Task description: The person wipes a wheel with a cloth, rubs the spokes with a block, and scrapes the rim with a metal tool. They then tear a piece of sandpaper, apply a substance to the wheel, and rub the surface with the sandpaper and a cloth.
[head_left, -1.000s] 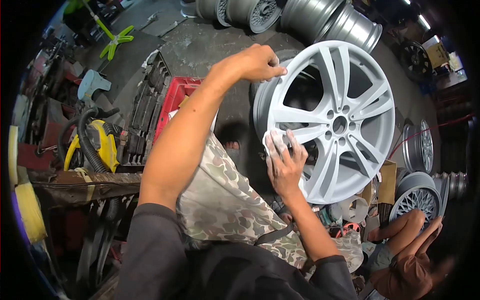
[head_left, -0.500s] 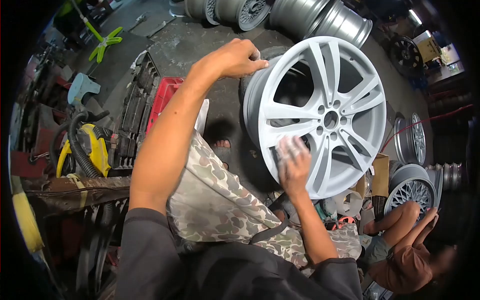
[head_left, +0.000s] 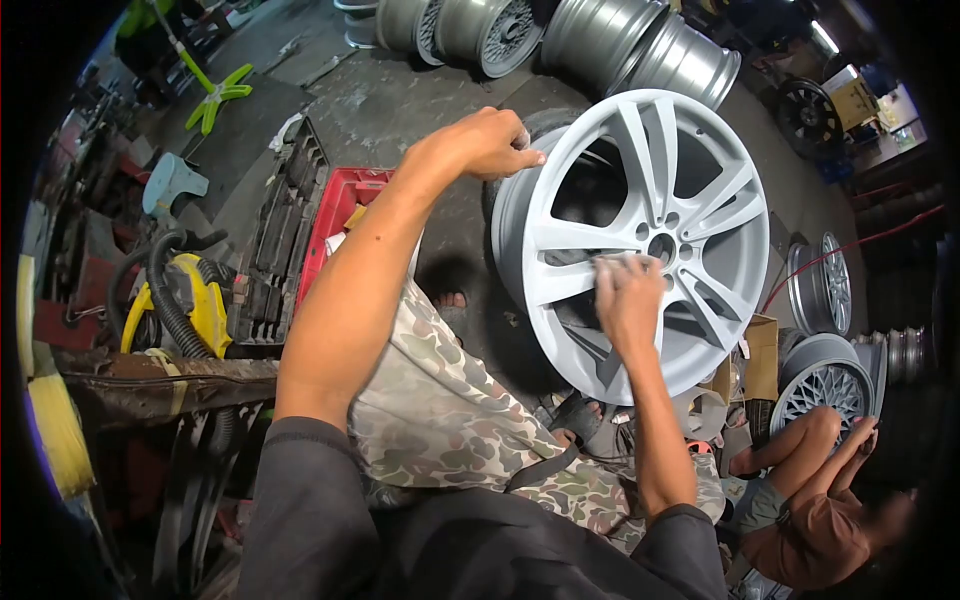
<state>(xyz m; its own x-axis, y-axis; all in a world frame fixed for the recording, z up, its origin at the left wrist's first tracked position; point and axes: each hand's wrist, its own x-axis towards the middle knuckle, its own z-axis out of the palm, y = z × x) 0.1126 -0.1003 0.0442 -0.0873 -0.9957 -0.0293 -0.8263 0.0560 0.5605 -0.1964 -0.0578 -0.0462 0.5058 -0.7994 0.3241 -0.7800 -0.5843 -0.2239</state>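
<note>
A light grey multi-spoke wheel rim [head_left: 738, 290] stands tilted, its face turned up toward me. My left hand [head_left: 497, 145] grips the rim's outer edge at the upper left, with the thumb on the lip and the fingers partly hidden behind. Over the spokes just left of the hub is my right hand [head_left: 630, 285], its fingers bent and whitened with dust. Blur and the back of the hand hide whether anything is under those fingertips.
A red crate [head_left: 325, 215] and a yellow machine with a black hose [head_left: 198, 300] are on the left. Silver rims [head_left: 600, 40] lie at the top. A person [head_left: 815, 530] sits at the lower right, near a mesh rim [head_left: 822, 395] and a cardboard box [head_left: 762, 350].
My right hand has moved right and slightly up across the spokes toward the hub. My left hand keeps its place on the rim's edge, while both appear slightly lower in view.
</note>
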